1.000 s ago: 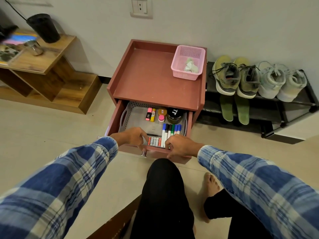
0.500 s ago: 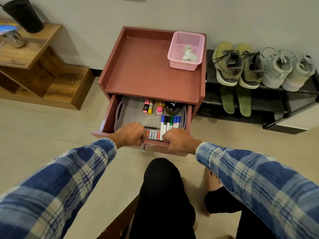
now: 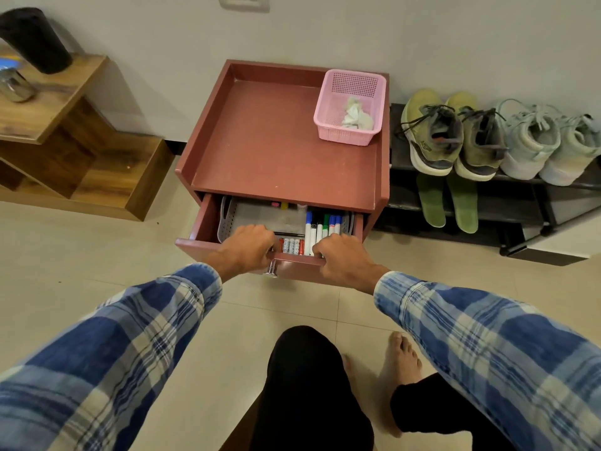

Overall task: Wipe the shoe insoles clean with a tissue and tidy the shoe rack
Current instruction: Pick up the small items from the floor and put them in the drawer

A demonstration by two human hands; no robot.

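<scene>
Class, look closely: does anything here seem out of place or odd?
Two green insoles lie loose on the black shoe rack, under the olive-green sneakers rather than inside them. A crumpled white tissue sits in the pink plastic basket. The reddish-brown drawer stands part open, left hand and right hand gripping its front.

Nothing here can be read for certain. The olive shoe (image 3: 432, 131) at two o'clock bears a small dark mark on its heel, too blurred to make out. Print on the batteries (image 3: 291, 246) and markers (image 3: 320, 227) in the drawer (image 3: 202, 222) is too small.
</scene>
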